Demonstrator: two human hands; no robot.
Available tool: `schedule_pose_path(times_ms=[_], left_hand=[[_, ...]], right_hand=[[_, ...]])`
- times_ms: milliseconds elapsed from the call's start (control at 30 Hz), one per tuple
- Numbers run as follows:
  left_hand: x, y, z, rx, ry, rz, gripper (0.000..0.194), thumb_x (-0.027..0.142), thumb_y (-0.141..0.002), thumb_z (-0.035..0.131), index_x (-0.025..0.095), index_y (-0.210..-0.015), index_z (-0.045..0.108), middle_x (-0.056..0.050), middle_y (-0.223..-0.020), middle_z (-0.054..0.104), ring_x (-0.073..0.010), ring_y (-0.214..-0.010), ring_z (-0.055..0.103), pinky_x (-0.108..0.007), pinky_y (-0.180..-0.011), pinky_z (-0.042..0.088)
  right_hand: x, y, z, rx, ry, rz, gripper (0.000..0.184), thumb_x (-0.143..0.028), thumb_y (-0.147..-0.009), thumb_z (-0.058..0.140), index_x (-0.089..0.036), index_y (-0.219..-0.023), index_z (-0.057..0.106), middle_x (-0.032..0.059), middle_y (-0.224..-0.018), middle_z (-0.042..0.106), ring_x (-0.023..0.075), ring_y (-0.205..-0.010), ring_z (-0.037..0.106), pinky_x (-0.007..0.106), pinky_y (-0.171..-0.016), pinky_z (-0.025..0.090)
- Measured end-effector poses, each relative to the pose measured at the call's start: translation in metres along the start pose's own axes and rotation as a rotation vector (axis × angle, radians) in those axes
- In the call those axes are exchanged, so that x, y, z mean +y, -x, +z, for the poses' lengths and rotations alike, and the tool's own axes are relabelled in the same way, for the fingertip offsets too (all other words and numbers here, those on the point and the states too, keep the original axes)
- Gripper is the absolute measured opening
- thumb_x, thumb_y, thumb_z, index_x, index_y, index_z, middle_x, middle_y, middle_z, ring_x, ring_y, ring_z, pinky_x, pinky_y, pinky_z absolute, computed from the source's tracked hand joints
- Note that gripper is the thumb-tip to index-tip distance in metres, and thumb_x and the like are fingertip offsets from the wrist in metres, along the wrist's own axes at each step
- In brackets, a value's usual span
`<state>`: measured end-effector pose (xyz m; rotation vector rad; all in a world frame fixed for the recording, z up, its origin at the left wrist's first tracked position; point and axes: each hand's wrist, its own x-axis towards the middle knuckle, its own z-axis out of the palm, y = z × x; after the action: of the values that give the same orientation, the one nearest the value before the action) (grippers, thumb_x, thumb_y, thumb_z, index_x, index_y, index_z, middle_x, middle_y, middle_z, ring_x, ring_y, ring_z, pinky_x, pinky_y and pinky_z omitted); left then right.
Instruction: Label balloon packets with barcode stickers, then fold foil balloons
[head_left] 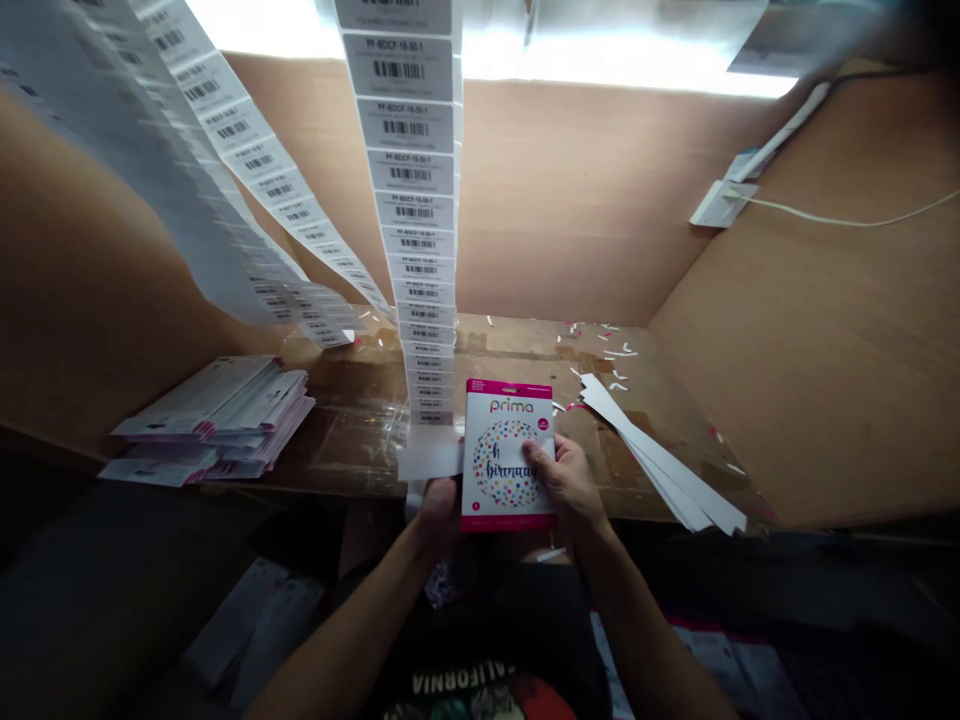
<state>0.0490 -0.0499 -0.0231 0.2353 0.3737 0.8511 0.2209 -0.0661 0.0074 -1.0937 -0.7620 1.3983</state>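
A white "prima" birthday card pack (508, 455) with a pink border and a circle of coloured dots is held up in front of me. My right hand (566, 482) grips its right side, with the thumb across the printed lettering. My left hand (439, 510) is closed at the pack's left edge, on the lower end of a long barcode label strip (414, 180). That strip hangs down from above, and its white end (429, 461) reaches the pack. My left fingers are mostly hidden behind the strip and pack.
More barcode strips (225, 130) hang at upper left. A stack of similar packs (214, 420) lies on the wooden bench (360, 440) at left. White paper strips (660, 455) and small scraps lie at right. Plywood panels (555, 200) surround the bench, with a cable (840, 217) at right.
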Motion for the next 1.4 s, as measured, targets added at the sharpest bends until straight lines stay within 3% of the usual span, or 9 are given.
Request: schedule_pose_path(times_ms=[100,300,367,500,567,733,1067,1233,1400], left_hand=[[0.005,0.005,0.005,0.139,-0.132,0.094,0.054,0.045,-0.096,0.065,0.015,-0.141,0.060,-0.018,-0.129,0.073,-0.0374,-0.124,0.067,-0.058,-0.109,0.051],[0.000,0.007,-0.004,0.531,-0.690,0.366,0.069,0.077,-0.086,0.062,0.011,-0.106,0.073,-0.018,-0.102,0.080,-0.0362,-0.107,0.074,-0.044,-0.093,0.060],[0.003,0.011,-0.006,0.498,-0.732,0.361,0.071,0.078,-0.085,0.062,0.012,-0.108,0.072,-0.018,-0.104,0.079,-0.0356,-0.107,0.073,-0.042,-0.092,0.060],[0.012,0.023,-0.003,0.175,-0.663,0.125,0.065,0.066,-0.085,0.072,0.014,-0.123,0.067,-0.016,-0.107,0.079,-0.0331,-0.102,0.076,-0.043,-0.089,0.061],[0.013,0.026,-0.002,0.131,-0.649,0.097,0.063,0.063,-0.085,0.075,0.014,-0.124,0.067,-0.015,-0.102,0.080,-0.0322,-0.097,0.077,-0.043,-0.085,0.062],[0.005,0.019,-0.004,0.226,-0.627,0.204,0.061,0.063,-0.085,0.074,0.013,-0.119,0.068,-0.013,-0.092,0.080,-0.0318,-0.092,0.078,-0.042,-0.079,0.062],[0.005,0.023,-0.002,0.253,-0.692,0.241,0.055,0.058,-0.086,0.076,0.013,-0.117,0.070,-0.011,-0.096,0.080,-0.0294,-0.087,0.077,-0.039,-0.076,0.062],[0.003,0.026,0.003,0.304,-0.711,0.279,0.059,0.060,-0.083,0.078,0.013,-0.119,0.070,-0.011,-0.093,0.080,-0.0295,-0.085,0.077,-0.038,-0.075,0.062],[-0.001,0.026,0.000,0.331,-0.774,0.329,0.055,0.060,-0.084,0.076,0.013,-0.113,0.071,-0.012,-0.096,0.080,-0.0296,-0.086,0.077,-0.038,-0.078,0.061]], right_hand=[[0.012,-0.004,-0.009,0.053,0.134,-0.042,0.055,-0.056,-0.077,0.087,-0.017,-0.111,0.070,0.0134,-0.106,0.080,0.0344,-0.089,0.078,0.046,-0.078,0.066],[0.033,-0.004,-0.005,0.142,0.334,-0.116,0.058,-0.060,-0.074,0.086,-0.017,-0.110,0.069,0.0152,-0.107,0.079,0.0355,-0.092,0.078,0.048,-0.079,0.066],[0.035,-0.004,-0.003,0.157,0.339,-0.135,0.060,-0.059,-0.072,0.088,-0.017,-0.110,0.069,0.0156,-0.108,0.079,0.0356,-0.092,0.078,0.048,-0.080,0.066],[0.036,-0.005,-0.009,0.101,0.311,-0.128,0.061,-0.057,-0.071,0.089,-0.016,-0.112,0.070,0.0154,-0.111,0.079,0.0363,-0.099,0.077,0.049,-0.086,0.065],[0.037,-0.005,-0.013,0.047,0.275,-0.128,0.058,-0.055,-0.074,0.087,-0.017,-0.113,0.070,0.0148,-0.113,0.078,0.0355,-0.100,0.076,0.049,-0.089,0.064],[0.042,0.000,-0.012,0.053,0.252,-0.155,0.049,-0.049,-0.079,0.083,-0.017,-0.113,0.068,0.0141,-0.114,0.078,0.0328,-0.098,0.076,0.049,-0.092,0.063],[0.035,0.008,-0.001,0.044,0.265,-0.175,0.047,-0.037,-0.073,0.085,-0.020,-0.113,0.069,0.0106,-0.111,0.079,0.0314,-0.095,0.077,0.046,-0.088,0.064],[0.038,0.009,0.000,0.052,0.307,-0.186,0.046,-0.041,-0.075,0.083,-0.021,-0.114,0.068,0.0111,-0.114,0.078,0.0309,-0.099,0.076,0.045,-0.090,0.063],[0.041,0.009,0.003,0.102,0.357,-0.175,0.053,-0.045,-0.071,0.086,-0.020,-0.113,0.066,0.0122,-0.110,0.078,0.0308,-0.091,0.076,0.041,-0.078,0.065]])
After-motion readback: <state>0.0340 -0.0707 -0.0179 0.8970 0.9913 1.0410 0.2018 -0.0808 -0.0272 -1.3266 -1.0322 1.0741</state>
